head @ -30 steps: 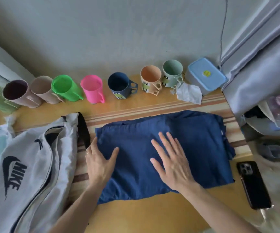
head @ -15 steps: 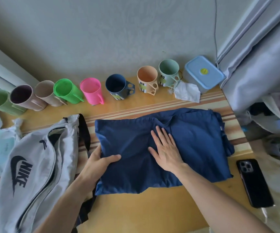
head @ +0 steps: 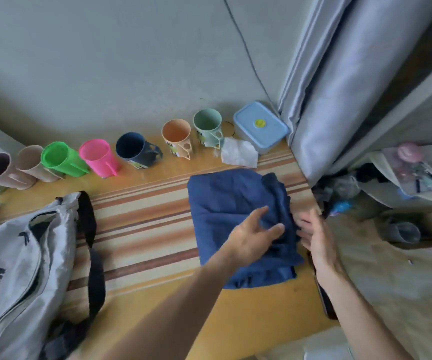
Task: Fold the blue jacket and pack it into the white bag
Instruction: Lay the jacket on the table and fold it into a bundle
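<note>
The blue jacket (head: pixel 225 203) lies folded into a narrow rectangle on the right part of the striped table (head: pixel 142 224). My left hand (head: pixel 251 237) rests flat on its right half, fingers spread. My right hand (head: pixel 316 237) is at the jacket's right edge, its fingertips touching the bunched layers there; the picture is blurred and no clear grasp shows. The white bag (head: pixel 15 258) with black lettering lies at the left, its zip open and its black strap (head: pixel 92 245) trailing across the table.
A row of coloured mugs (head: pixel 98 157) lines the wall behind. A blue lidded box (head: pixel 260 127) and a crumpled tissue (head: pixel 238 153) sit behind the jacket. A dark phone (head: pixel 325 305) lies under my right forearm. A grey curtain (head: pixel 339 87) hangs at the right.
The jacket's left half has been folded over to the right, halving its width. My left hand crossed to the right with it; my right hand moved off the top to the right edge.
</note>
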{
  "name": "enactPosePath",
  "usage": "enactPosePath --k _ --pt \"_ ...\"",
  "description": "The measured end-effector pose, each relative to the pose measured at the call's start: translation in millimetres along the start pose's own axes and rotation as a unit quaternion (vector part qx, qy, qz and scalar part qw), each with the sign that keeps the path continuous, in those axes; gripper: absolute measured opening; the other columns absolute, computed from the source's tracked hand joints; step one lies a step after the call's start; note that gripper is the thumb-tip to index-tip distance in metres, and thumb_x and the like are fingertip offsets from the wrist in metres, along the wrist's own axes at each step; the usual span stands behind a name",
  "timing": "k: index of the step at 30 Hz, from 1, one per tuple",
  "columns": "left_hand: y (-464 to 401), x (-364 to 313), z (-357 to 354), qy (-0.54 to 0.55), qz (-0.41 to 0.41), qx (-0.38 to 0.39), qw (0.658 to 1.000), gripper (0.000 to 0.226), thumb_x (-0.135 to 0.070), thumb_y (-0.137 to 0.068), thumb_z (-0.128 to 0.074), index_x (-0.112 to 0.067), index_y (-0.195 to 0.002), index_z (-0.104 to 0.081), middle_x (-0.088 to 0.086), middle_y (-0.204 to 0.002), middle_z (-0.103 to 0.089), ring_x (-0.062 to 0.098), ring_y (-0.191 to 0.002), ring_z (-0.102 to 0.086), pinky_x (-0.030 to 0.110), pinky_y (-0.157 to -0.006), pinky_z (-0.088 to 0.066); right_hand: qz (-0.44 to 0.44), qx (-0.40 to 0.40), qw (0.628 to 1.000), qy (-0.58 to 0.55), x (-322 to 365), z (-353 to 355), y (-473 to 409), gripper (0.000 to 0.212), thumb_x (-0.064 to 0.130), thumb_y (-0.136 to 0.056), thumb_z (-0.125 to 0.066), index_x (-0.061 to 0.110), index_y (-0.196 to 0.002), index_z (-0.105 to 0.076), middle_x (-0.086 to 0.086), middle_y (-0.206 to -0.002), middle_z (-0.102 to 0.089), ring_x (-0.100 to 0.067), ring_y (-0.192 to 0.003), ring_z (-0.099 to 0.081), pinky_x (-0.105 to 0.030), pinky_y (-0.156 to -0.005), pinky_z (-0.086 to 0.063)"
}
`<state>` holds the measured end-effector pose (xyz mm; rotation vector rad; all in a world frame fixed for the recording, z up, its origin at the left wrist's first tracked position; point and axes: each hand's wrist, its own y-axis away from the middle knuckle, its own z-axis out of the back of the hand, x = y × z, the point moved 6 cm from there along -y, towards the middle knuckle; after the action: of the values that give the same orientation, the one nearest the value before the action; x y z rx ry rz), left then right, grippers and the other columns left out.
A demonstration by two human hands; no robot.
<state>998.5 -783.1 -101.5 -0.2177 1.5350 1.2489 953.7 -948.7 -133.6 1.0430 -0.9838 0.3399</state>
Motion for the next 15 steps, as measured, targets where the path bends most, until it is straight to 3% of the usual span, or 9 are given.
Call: enactPosePath --k 1,2,4,5,7,10,12,15 --pt "-2 6 3 -0.106 -0.054 -0.058 0.991 0.053 -0.043 -0.097 -0.055 -0.033 -0.147 -0.042 -0.009 -0.108 -0.069 0.011 -0.103 -0.064 0.033 -0.090 -0.055 0.047 -0.020 0.996 0.068 -3 11 -4 0.048 0.055 -0.100 -0.035 0.022 -0.115 -0.066 -0.003 -0.117 -0.066 -0.026 -0.113 -0.063 -0.034 -0.086 -0.046" --pt "-1 13 13 -0.204 -0.115 -0.144 0.961 0.045 -0.039 -0.098 -0.051 -0.031 -0.143 -0.049 -0.008 -0.114 -0.067 0.015 -0.110 -0.060 0.039 -0.095 -0.052 0.110 -0.035 0.983 0.140 -5 16 -5 0.051 0.056 -0.097 -0.035 0.021 -0.119 -0.065 -0.002 -0.121 -0.064 -0.027 -0.118 -0.061 -0.036 -0.091 -0.045" --pt "0 29 32 -0.356 -0.194 -0.280 0.870 0.042 -0.033 -0.099 -0.050 -0.027 -0.140 -0.054 0.001 -0.137 -0.059 0.025 -0.130 -0.051 0.046 -0.108 -0.042 0.261 -0.036 0.931 0.255 -6 6 -1 0.049 0.047 -0.100 -0.038 0.017 -0.132 -0.060 -0.004 -0.135 -0.061 -0.028 -0.129 -0.055 -0.038 -0.103 -0.044" --pt "-3 41 40 -0.408 -0.196 -0.300 0.840 0.047 -0.037 -0.099 -0.050 -0.028 -0.145 -0.050 0.005 -0.151 -0.048 0.031 -0.143 -0.039 0.051 -0.116 -0.033 0.329 -0.016 0.892 0.310 -7 -9 2 0.046 0.041 -0.103 -0.040 0.016 -0.138 -0.056 -0.007 -0.145 -0.056 -0.028 -0.137 -0.049 -0.038 -0.111 -0.040" --pt "-18 74 48 -0.499 -0.158 -0.238 0.818 0.065 -0.055 -0.095 -0.049 -0.038 -0.155 -0.032 0.006 -0.168 -0.021 0.034 -0.155 -0.012 0.056 -0.123 -0.016 0.404 0.069 0.804 0.431 -27 -46 2 0.050 0.037 -0.105 -0.041 0.020 -0.153 -0.043 -0.009 -0.163 -0.035 -0.028 -0.153 -0.027 -0.040 -0.123 -0.027" --pt "-36 122 45 -0.570 -0.113 -0.074 0.810 0.078 -0.075 -0.088 -0.037 -0.051 -0.156 -0.008 -0.001 -0.170 0.002 0.031 -0.156 0.008 0.061 -0.122 -0.010 0.378 0.176 0.698 0.583 -75 -71 -14 0.062 0.052 -0.103 -0.029 0.032 -0.161 -0.021 -0.004 -0.172 -0.009 -0.026 -0.158 -0.004 -0.048 -0.125 -0.022" --pt "-34 129 44 -0.570 -0.125 -0.023 0.811 0.076 -0.068 -0.090 -0.036 -0.050 -0.156 -0.004 -0.003 -0.170 0.009 0.026 -0.155 0.016 0.057 -0.124 -0.004 0.362 0.203 0.669 0.616 -91 -68 -20 0.067 0.058 -0.100 -0.029 0.034 -0.161 -0.017 -0.002 -0.172 -0.004 -0.024 -0.159 0.002 -0.048 -0.125 -0.021" --pt "-11 129 55 -0.552 -0.180 0.006 0.814 0.085 -0.036 -0.082 -0.045 -0.038 -0.160 -0.010 -0.004 -0.170 0.010 0.016 -0.155 0.017 0.047 -0.127 0.001 0.360 0.238 0.673 0.601 -88 -58 -18 0.065 0.054 -0.102 -0.031 0.034 -0.162 -0.013 0.005 -0.172 0.003 -0.016 -0.158 0.006 -0.040 -0.127 -0.016"
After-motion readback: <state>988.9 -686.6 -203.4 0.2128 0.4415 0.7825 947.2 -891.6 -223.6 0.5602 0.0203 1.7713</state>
